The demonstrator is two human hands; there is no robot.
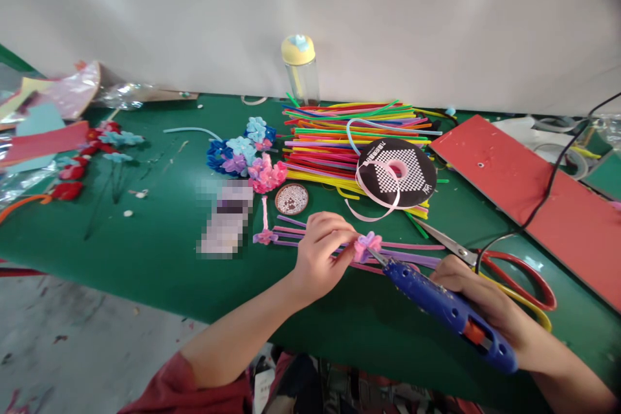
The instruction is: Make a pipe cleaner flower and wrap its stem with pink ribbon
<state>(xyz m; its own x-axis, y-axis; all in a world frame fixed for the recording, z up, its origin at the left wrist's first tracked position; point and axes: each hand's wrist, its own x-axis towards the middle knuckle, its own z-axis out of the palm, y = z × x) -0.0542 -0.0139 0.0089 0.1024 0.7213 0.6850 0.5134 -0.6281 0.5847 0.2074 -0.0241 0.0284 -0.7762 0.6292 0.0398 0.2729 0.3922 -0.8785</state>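
Between its fingertips my left hand (325, 252) pinches a pink and purple pipe-cleaner flower (366, 246). My right hand (478, 291) is wrapped round a blue hot glue gun (436, 301), whose metal nozzle meets the middle of the flower. Under and beside my hands lie pink and purple pipe cleaners (412, 259). A similar small flower on a stem (264, 236) lies left of my left hand. Just beyond that hand is a round dish of small pale beads (292, 198). Scissors with red and yellow handles (519, 278) lie beside my right hand.
Behind my hands lie many coloured pipe cleaners (315, 142) and a ribbon spool (398, 171). Finished-looking flowers (242, 149) sit left of them. A bottle (301, 71) stands by the wall. A black cord (548, 191) crosses the red board (533, 194) at right.
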